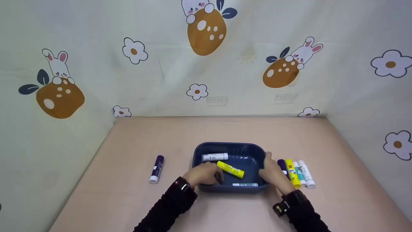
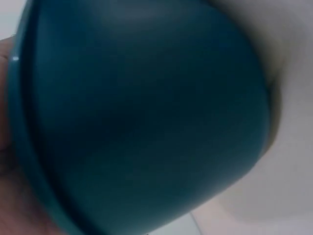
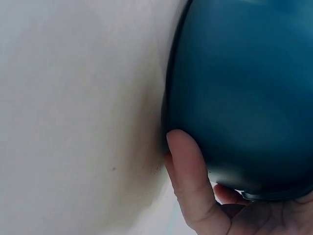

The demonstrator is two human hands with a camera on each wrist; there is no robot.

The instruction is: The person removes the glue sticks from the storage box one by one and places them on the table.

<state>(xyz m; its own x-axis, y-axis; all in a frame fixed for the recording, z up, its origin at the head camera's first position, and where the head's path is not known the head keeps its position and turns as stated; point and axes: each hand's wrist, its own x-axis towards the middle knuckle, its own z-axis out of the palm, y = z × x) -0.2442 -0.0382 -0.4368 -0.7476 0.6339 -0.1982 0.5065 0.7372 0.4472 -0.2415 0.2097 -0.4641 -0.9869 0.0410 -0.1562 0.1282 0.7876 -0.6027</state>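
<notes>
A dark blue plastic bin stands on the table with three glue sticks inside: a white one, a yellow one and a small green-and-white one. My left hand holds the bin's front-left rim, its fingers reaching over to the inside beside the yellow stick. At the right end my right hand grips the bin's side. In the right wrist view a finger lies along the outer wall. The left wrist view shows mostly the bin's outer wall, so those fingertips are hidden.
A dark purple glue stick with a white end lies alone left of the bin. Right of it, partly behind my right wrist, lie a purple, a yellow, a green-and-white and a white stick. Patterned cloth walls surround the table.
</notes>
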